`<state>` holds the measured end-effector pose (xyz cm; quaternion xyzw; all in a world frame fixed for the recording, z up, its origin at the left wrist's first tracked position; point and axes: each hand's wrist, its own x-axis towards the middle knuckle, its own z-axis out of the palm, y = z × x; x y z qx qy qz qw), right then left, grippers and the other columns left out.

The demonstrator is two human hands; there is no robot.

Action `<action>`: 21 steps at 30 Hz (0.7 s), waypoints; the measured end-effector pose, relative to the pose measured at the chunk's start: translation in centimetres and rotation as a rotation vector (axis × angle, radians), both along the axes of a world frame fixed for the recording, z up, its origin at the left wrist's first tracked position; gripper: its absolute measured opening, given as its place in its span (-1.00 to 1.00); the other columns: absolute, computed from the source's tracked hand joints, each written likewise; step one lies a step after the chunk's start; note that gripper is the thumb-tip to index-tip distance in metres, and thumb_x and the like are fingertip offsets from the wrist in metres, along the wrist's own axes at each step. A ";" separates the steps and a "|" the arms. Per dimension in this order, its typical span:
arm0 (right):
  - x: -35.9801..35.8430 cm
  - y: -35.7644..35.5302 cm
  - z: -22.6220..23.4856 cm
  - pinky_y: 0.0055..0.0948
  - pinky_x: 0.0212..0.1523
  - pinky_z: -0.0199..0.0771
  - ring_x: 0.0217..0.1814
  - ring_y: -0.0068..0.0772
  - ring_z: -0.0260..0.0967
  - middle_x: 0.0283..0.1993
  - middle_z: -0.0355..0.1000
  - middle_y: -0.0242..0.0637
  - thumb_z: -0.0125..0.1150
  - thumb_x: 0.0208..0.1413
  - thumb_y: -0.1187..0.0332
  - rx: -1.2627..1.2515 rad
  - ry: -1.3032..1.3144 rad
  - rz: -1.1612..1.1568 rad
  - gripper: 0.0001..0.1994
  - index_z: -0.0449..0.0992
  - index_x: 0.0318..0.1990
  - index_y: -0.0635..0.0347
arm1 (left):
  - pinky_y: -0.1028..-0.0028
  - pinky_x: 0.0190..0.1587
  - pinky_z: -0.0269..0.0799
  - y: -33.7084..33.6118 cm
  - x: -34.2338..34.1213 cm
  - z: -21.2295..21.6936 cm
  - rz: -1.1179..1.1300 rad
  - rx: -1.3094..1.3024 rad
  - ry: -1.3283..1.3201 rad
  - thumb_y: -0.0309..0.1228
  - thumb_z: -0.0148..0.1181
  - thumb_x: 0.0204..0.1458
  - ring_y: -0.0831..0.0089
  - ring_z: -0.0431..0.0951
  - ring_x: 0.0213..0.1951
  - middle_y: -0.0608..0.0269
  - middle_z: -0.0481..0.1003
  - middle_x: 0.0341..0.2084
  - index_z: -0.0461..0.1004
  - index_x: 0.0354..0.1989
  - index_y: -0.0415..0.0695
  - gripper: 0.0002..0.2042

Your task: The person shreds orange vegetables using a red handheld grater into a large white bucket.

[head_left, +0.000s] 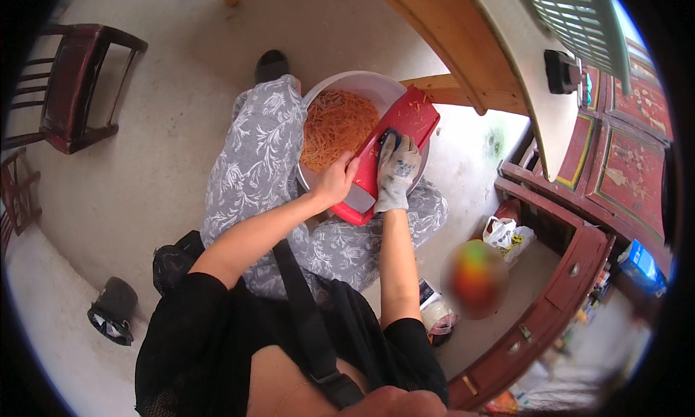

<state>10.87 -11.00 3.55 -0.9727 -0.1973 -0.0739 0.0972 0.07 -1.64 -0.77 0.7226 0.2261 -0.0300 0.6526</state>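
Materials and finishes seen from above at a seated person's lap.

A red slicer board (402,138) of smooth, slightly glossy plastic is laid across a white bowl (362,84) of smooth plastic with a soft sheen, in which matt, stringy orange shreds (337,124) are heaped. The right hand (397,174) is covered by a grey knitted cloth glove with a rough weave; the left hand (334,182) is bare. The trousers (253,163) are of soft, matt printed cloth. The floor (145,163) is seen as pale, matt and slightly gritty, like concrete. The chair (72,91) and the cabinet (572,272) are of dark, lacquered wood with a dull gloss.
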 end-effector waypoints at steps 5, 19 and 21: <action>-4.1 -0.8 0.9 -0.18 -0.38 0.23 -0.40 -0.12 0.30 -0.47 0.32 -0.20 0.22 -0.05 0.27 0.035 0.004 0.218 -0.81 0.35 -0.46 0.13 | 0.20 -0.26 0.36 0.3 0.2 0.6 -0.037 0.003 0.057 -0.23 -0.14 0.20 -0.11 0.47 -0.27 -0.19 0.46 -0.38 0.35 -0.15 -0.28 -0.68; -1.2 1.5 0.3 -0.15 0.09 0.25 0.09 -0.02 0.24 0.06 0.35 -0.10 0.13 0.02 0.23 0.094 -0.167 0.008 -0.64 0.45 -0.04 0.19 | 0.27 -0.21 0.35 0.0 0.0 -0.6 0.033 0.019 -0.046 -0.25 -0.13 0.20 -0.04 0.48 -0.23 -0.15 0.47 -0.34 0.35 -0.12 -0.29 -0.68; -0.2 1.5 0.2 -0.14 0.16 0.16 0.15 -0.03 0.20 0.09 0.33 -0.11 0.04 0.07 0.23 0.008 -0.235 -0.090 -0.63 0.42 0.01 0.19 | 0.26 -0.20 0.36 -0.1 0.1 -0.2 0.007 0.003 -0.018 -0.26 -0.13 0.20 -0.05 0.48 -0.23 -0.16 0.47 -0.34 0.35 -0.12 -0.30 -0.68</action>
